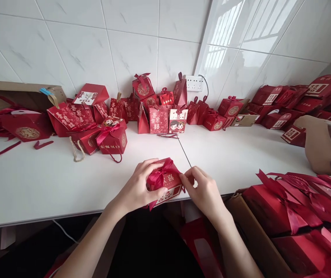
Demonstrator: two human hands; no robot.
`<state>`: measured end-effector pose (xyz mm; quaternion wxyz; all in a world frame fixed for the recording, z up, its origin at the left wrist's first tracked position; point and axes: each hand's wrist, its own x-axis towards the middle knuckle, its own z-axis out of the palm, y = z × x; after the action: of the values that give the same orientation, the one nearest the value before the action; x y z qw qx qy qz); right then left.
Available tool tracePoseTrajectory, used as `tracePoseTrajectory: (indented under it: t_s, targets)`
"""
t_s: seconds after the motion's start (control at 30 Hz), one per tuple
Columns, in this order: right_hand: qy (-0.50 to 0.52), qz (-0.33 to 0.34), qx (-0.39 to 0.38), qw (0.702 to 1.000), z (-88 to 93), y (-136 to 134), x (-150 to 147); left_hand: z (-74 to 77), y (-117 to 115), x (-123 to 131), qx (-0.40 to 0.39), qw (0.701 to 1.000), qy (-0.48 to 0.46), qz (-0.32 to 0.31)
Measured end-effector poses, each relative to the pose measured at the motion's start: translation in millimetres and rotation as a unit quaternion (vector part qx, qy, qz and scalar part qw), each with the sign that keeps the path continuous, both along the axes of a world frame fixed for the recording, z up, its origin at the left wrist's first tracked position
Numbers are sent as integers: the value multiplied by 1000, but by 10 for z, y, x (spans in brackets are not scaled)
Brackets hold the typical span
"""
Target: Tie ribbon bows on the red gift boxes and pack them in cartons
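Note:
A small red gift box [169, 184] with gold characters and a red ribbon bow [160, 174] on top sits at the near edge of the white table [38, 181]. My left hand [140, 185] is curled around the box's left side, fingers over the top and the bow. My right hand [202, 191] is closed at the box's right side, fingertips pinching the ribbon there.
Many red gift boxes [159, 116] stand along the tiled wall, with one ribboned box [111, 139] closer in. A cardboard carton [20, 94] lies at the far left. A carton of flat ribboned boxes [296, 216] sits at lower right. Another person's hand [319, 143] is at the right edge.

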<state>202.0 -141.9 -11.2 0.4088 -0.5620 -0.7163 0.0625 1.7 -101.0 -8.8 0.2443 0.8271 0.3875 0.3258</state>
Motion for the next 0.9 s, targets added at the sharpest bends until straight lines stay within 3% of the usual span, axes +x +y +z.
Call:
tracePoseTrajectory:
  t_s: [0.13,0.2,0.27,0.33,0.4,0.5,0.57,0.67,0.8,0.9]
  targets:
    - [-151,29,27,988,62,-219,-30,-46,8,-15,-19,999,-23,-11]
    - [-156,85,-31,984,109,-288,-21,-59,10,-38,-34,999,-25,-21]
    - [-95,131,-98,982,169,-270,22,-61,4,-68,-35,999,-41,-10]
    - [-7,98,-108,989,228,-144,82,-46,-15,-96,-10,995,-80,55]
    - [56,12,-76,995,271,72,119,-13,-51,-110,3,984,-99,149]
    - [66,-26,-80,994,285,431,71,50,-133,-93,-75,974,-41,208]
    - [39,3,-113,993,266,598,-15,76,-185,-67,-133,971,-9,201]
    - [30,44,-149,987,212,664,-126,77,-217,-38,-158,969,-43,186]
    - [144,51,-163,975,116,502,-142,58,-155,-48,-186,963,-130,147]
    - [266,55,-194,942,28,339,-118,51,-77,-65,-240,940,-209,127]
